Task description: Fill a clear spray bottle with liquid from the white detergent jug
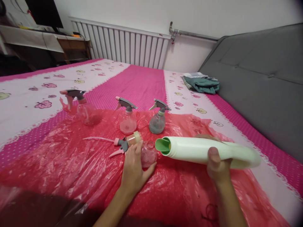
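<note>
My left hand (pixel 134 164) is closed around a small clear bottle (pixel 149 156) with an uncovered neck, standing on the red plastic sheet (pixel 94 176). My right hand (pixel 219 162) grips a large pale green jug (pixel 191 149) by its handle side, tipped nearly level. Its green pouring spout (pixel 163 145) points left, close beside the small bottle's mouth; I cannot make out any liquid flowing. Left of my left hand lies a grey and pink spray head (pixel 121 145) with a thin tube. A small container with a cream cap (pixel 134 138) lies against my fingers.
Behind my hands stand a spray bottle with a pink trigger (pixel 128 123), a greyish one (pixel 157 121) and another clear one (pixel 86 112) at left. Folded clothes (pixel 201 82) lie on the bed (pixel 146 82) near the grey headboard (pixel 258 72). A radiator (pixel 123 42) lines the wall.
</note>
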The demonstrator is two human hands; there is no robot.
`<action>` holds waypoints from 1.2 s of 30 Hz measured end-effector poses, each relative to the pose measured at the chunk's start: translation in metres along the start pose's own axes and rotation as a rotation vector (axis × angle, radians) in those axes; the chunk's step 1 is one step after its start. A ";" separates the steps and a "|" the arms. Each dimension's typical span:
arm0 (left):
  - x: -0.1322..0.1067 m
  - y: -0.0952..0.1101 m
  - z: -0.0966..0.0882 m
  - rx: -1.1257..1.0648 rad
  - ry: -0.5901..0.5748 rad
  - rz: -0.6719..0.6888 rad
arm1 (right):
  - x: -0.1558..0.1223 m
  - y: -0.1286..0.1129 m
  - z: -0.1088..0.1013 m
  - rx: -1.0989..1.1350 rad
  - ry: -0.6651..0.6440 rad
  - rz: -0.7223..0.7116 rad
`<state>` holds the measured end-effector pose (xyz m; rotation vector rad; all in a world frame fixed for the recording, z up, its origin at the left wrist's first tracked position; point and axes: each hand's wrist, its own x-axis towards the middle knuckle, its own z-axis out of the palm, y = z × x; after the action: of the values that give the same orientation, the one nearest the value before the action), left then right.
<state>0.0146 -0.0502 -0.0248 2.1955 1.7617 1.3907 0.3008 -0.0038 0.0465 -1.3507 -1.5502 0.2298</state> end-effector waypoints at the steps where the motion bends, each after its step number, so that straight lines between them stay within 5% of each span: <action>1: 0.000 0.000 0.000 0.000 0.000 -0.001 | 0.000 0.000 0.000 0.003 0.005 -0.001; 36: -0.001 0.000 0.000 -0.013 -0.021 -0.026 | 0.004 -0.001 -0.001 -0.025 -0.023 0.018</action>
<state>0.0149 -0.0508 -0.0248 2.1642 1.7632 1.3647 0.3020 -0.0015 0.0495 -1.3866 -1.5648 0.2387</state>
